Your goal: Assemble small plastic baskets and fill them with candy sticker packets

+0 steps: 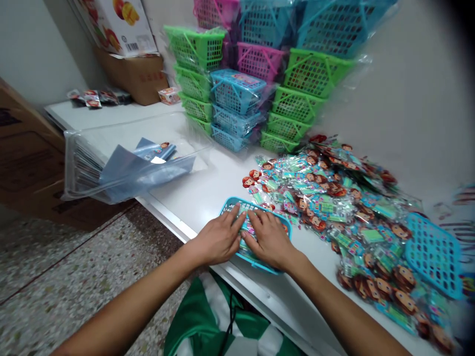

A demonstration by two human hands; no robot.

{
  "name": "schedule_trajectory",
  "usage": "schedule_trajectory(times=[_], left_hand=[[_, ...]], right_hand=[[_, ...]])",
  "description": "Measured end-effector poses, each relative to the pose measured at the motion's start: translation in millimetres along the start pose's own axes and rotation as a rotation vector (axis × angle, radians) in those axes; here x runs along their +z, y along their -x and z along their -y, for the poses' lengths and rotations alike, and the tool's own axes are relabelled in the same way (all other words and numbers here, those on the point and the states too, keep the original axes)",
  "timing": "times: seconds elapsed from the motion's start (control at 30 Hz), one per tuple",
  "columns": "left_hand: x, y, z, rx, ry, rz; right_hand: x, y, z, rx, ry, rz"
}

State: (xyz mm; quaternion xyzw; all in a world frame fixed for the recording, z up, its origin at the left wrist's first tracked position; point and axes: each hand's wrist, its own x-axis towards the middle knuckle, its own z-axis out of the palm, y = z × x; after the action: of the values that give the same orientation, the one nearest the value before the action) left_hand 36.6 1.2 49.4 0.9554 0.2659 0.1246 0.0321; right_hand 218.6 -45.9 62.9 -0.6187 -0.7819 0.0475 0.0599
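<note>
A light blue plastic basket (290,232) sits at the table's front edge, filled with small shiny packets (247,226). My left hand (218,238) lies over the left part of the basket, fingers stretched out and touching the packets. Over the right part rests my right hand (272,239), its fingers also extended on the contents. The two hands nearly meet at the fingertips and cover much of what is inside. Just behind and to the right spreads a heap of clear packets (326,207) printed with cartoon girl figures.
Wrapped green baskets (302,101), plus blue and pink ones, form tall stacks at the back. A clear plastic container (83,185) with bluish plastic film stands left. A perforated blue panel (432,257) lies at the right. Cardboard boxes (137,76) occupy the far left.
</note>
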Motion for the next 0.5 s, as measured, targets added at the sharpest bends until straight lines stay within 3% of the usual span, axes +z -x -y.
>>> schedule_trajectory(times=[0.13, 0.33, 0.5], left_hand=[[-5.2, -5, 6, 0.07, -0.05, 0.056], [-5.8, -5, 9, 0.071, -0.089, 0.071], [-4.9, -6, 13, 0.103, -0.053, 0.087]], right_hand=[[-1, 2, -8, -0.037, -0.048, 0.039], [-10, 11, -33, -0.224, -0.177, 0.193], [-19, 11, -45, -0.351, -0.171, 0.248]])
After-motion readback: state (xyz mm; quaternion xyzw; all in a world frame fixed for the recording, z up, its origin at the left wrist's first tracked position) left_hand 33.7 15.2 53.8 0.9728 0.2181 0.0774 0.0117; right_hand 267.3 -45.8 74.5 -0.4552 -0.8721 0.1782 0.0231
